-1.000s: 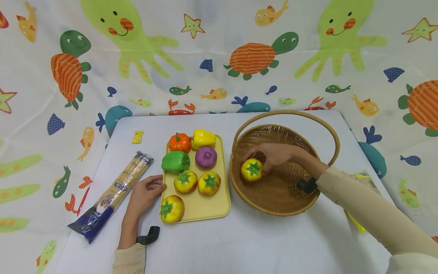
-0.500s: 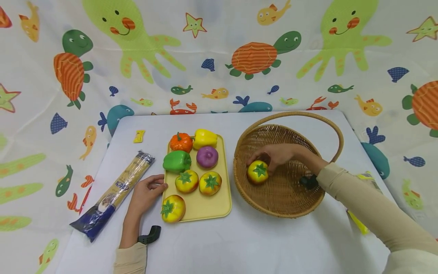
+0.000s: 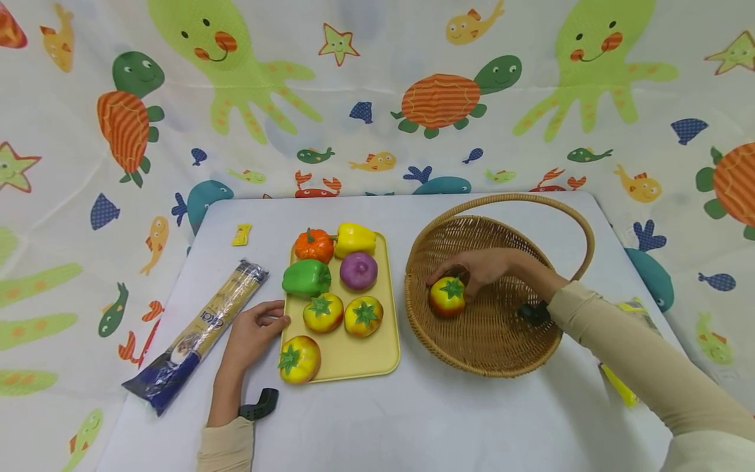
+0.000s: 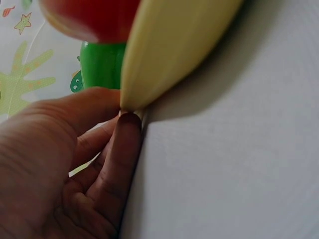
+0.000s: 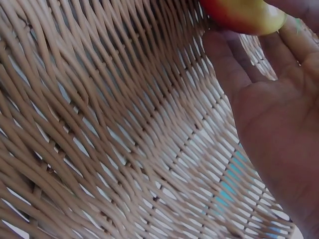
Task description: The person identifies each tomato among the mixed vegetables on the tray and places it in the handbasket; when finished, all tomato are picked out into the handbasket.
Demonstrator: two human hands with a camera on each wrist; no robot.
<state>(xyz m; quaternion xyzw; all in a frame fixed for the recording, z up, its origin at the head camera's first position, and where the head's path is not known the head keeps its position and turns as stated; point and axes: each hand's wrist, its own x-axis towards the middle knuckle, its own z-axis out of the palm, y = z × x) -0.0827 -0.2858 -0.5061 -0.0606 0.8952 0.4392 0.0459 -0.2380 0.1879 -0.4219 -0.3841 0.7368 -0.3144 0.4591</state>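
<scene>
My right hand [image 3: 485,267] reaches into a brown wicker basket [image 3: 486,347] and grips a yellow-and-red toy tomato [image 3: 446,304] with a green star-shaped cap. In the right wrist view the fingers curl round the tomato [image 5: 244,15] close to the woven wall. At the left edge of a pale yellow tray [image 3: 366,359], my left hand [image 3: 253,333] pinches the rim between thumb and fingers. Three similar tomatoes [image 3: 363,316] lie on the tray, one of them overlapping its front left corner. Behind them are a green bell pepper [image 3: 307,278], a purple onion [image 3: 358,271], an orange pumpkin [image 3: 314,246] and a yellow bell pepper [image 3: 354,240].
A long pasta packet [image 3: 197,337] lies left of my left forearm. Farther back is a small yellow wrapped piece [image 3: 241,235]. The basket's tall handle [image 3: 580,229] arches over its far right side. A yellow packet [image 3: 619,383] is partly hidden beneath my right forearm.
The tomato in my right hand has turned, its green cap now facing more upward and its red underside showing. The basket has shifted slightly right. My left hand stays at the tray.
</scene>
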